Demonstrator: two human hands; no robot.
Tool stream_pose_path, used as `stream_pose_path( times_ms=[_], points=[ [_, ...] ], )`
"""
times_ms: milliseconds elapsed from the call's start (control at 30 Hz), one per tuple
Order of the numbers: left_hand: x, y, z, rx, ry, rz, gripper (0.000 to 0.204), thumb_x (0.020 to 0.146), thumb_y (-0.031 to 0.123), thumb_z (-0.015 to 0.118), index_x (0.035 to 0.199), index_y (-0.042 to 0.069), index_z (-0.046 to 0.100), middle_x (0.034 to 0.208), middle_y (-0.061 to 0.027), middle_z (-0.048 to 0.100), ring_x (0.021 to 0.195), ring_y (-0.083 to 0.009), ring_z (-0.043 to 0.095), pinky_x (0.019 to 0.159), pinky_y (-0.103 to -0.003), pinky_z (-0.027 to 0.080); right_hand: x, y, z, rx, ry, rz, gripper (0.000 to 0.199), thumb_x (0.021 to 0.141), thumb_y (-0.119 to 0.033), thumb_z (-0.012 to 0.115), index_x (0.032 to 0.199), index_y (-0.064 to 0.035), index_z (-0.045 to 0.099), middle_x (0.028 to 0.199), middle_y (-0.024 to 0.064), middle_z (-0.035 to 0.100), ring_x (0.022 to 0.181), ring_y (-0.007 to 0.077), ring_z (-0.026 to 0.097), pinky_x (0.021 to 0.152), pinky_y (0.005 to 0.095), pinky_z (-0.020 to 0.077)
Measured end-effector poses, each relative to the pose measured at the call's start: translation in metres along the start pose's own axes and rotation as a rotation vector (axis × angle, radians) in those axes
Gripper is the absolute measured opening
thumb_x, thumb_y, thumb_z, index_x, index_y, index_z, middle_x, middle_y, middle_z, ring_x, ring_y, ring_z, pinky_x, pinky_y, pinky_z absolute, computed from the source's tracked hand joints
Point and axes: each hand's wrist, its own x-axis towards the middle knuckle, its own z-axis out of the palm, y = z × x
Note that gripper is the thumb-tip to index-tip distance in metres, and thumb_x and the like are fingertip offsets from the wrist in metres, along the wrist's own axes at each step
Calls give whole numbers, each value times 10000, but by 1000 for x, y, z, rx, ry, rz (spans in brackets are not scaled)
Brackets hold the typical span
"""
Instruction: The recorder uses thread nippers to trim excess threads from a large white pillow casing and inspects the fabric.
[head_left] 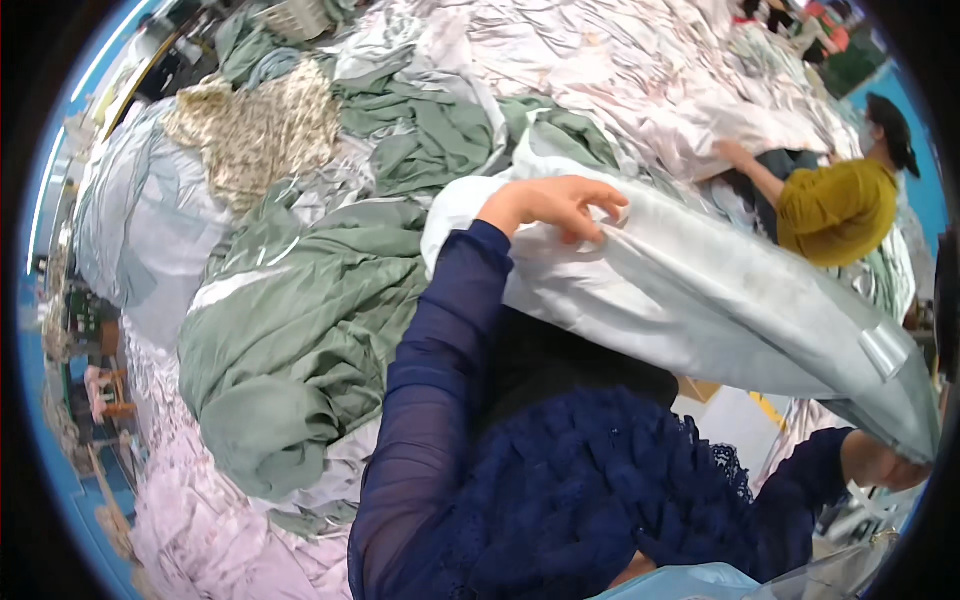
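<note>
A long white and grey-green cloth [690,270] stretches across in front of me, from the middle out to the lower right. Its upper left part is in the bent fingers of my left hand [555,205], which pinch a fold. At the far right, the grey-green end of the cloth hangs against my right hand [885,462], whose fingers are curled round its edge and partly hidden. A heap of green fabric [310,310] with white patches lies just left of my left forearm.
Pale pink and white fabric [590,70] is piled at the back. A cream patterned cloth [265,125] lies at the far left, beside a pale blue-grey bundle [150,215]. A person in a mustard top [840,210] handles fabric on the right. Pink cloth [225,510] sits near left.
</note>
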Motion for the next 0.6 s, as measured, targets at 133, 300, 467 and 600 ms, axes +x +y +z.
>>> stream_pose_path(
  times_ms=[133,300,467,600],
  points=[
    [8,-15,-8,-76,141,-231,707,825,351,756,1433,88,507,1321,-94,625,952,-152,637,717,-314,537,-12,9,-15,743,411,418,376,1010,-169,574,1318,45,552,1302,117,623,1152,241,619,990,318,501],
    [56,-43,9,936,490,-68,484,814,242,675,1283,141,613,1252,-83,631,1105,-328,622,890,-415,518,6,-127,33,859,478,729,621,961,-164,628,1448,119,366,1485,269,428,1353,333,458,1143,446,360],
    [111,-36,28,1041,309,45,441,835,136,580,1272,182,617,1283,-34,618,1193,-298,563,929,-458,493,-52,-111,-15,742,269,468,535,989,-186,559,1413,115,429,1455,242,480,1317,345,497,1132,441,376],
    [147,-15,43,980,3,9,553,794,80,593,1333,204,586,1347,-45,603,1250,-300,537,1013,-407,434,-45,-135,-40,-753,-9,-40,442,1028,-230,461,1323,83,563,1320,190,610,1198,325,606,1068,394,441]
  ],
)
